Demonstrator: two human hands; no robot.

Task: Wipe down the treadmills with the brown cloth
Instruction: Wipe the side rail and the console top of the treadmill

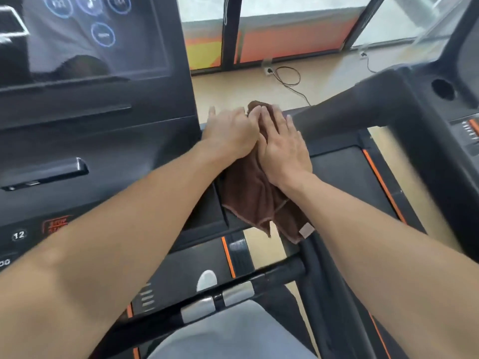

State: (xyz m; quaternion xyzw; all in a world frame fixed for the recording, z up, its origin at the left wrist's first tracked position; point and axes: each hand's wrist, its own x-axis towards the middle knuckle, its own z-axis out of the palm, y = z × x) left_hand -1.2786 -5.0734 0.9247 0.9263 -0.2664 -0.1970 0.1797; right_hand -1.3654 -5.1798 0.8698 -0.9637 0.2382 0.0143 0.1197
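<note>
Both hands on brown cloth (255, 200): left hand (232, 133) fingers curled, gripping its far end; right hand (283, 149) flat, pressing it onto treadmill console (108, 156) edge. Cloth trails nearer than the grip. Mid-wipe prob; neighbouring treadmill (427, 120), right of grip, likely still to do.

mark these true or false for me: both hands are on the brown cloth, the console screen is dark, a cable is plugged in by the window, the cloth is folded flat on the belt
1. Both the left hand and the right hand are on the brown cloth: true.
2. The console screen is dark: false, round icons glow on it.
3. A cable lies by the window: true.
4. The cloth is folded flat on the belt: false, it hangs bunched over the console's edge.
</note>
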